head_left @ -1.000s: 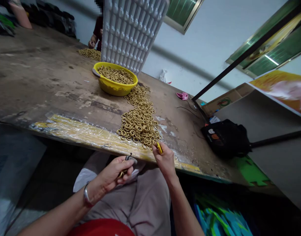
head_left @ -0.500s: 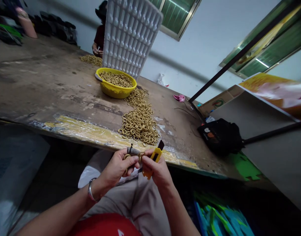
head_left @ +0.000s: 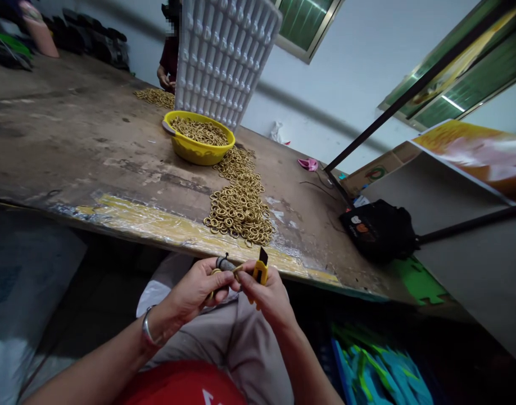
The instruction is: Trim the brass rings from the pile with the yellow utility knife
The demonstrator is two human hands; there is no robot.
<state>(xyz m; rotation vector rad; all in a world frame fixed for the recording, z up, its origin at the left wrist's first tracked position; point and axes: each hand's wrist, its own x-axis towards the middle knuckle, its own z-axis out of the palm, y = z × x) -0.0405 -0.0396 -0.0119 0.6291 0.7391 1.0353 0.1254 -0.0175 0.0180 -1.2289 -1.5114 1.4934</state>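
Note:
My left hand (head_left: 203,286) is closed around a few gold rings, and a grey wrap with a black tie (head_left: 225,263) is on its index finger. My right hand (head_left: 268,292) is closed on a yellow utility knife (head_left: 261,271), its dark blade pointing up. A gold ring (head_left: 238,269) is between the fingertips of both hands, which meet in front of the table edge. Just beyond them a pile of gold rings (head_left: 241,214) lies on the table (head_left: 93,146), reaching back to a yellow basin (head_left: 199,153) full of similar rings.
A ribbed plastic tray (head_left: 226,62) stands upright behind the basin. Another person (head_left: 167,70) is behind it, by a smaller ring pile (head_left: 155,97). A black bag (head_left: 378,230) and a dark metal frame (head_left: 384,107) are at right. Blue-green pieces (head_left: 384,371) lie below.
The knife has tilted more upright and shifted slightly left with my right hand. The gold ring between my fingertips has turned. My left hand keeps its grip.

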